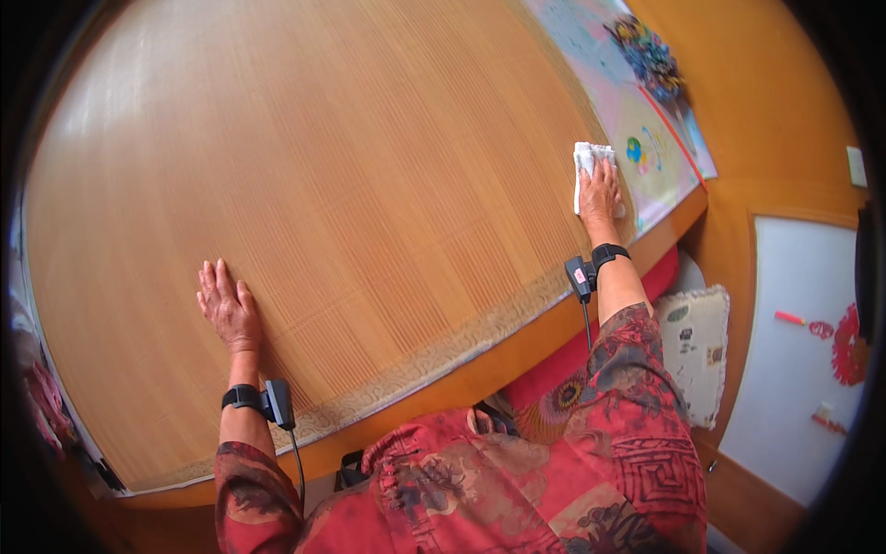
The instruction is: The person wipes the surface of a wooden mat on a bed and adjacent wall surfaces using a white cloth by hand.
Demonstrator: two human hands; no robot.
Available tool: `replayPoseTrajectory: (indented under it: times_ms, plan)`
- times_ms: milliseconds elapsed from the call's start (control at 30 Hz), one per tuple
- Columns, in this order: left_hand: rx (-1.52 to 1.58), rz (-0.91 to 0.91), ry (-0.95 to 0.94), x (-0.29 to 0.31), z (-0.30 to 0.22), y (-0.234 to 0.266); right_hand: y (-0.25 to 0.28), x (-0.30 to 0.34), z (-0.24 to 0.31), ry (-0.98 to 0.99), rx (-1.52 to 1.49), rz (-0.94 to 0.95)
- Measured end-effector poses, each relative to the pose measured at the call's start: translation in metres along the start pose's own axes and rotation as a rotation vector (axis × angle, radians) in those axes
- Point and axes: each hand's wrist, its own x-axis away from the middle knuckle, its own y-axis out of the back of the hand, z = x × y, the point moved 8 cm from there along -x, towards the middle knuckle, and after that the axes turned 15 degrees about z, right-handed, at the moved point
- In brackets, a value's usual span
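A wide tan slatted mat [369, 185] with a patterned cloth border [406, 383] covers a raised wooden bed platform. My left hand [229, 309] lies flat on the mat's near left part, fingers stretched out and nothing held. Over by the mat's right border, my right hand [600, 192] presses a folded white cloth [591, 157] against the surface. Its fingers lie over the cloth, which sticks out beyond the fingertips and along both sides.
Right of the mat runs a pale printed sheet [660, 198] carrying a bundle of dark multicoloured fabric [651, 60]. A wooden edge [521, 342] borders the platform on my side. Below it at right stands a white padded piece [697, 351]. Bunched cloth [46, 397] sits at far left.
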Motion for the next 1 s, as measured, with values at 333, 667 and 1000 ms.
replayPoseTrajectory:
  times_ms: [333,667,1000]
  plan:
    - [-0.014,-0.029,-0.024,-0.002,-0.002,-0.01,-0.011,0.11,-0.004,0.073,0.108,-0.036]
    - [-0.06,-0.03,-0.035,-0.009,0.004,-0.021,-0.001,0.322,0.174,0.751,-0.215,0.021]
    - [-0.052,-0.035,-0.048,-0.011,0.013,-0.019,-0.001,0.319,0.089,0.629,-0.288,0.015]
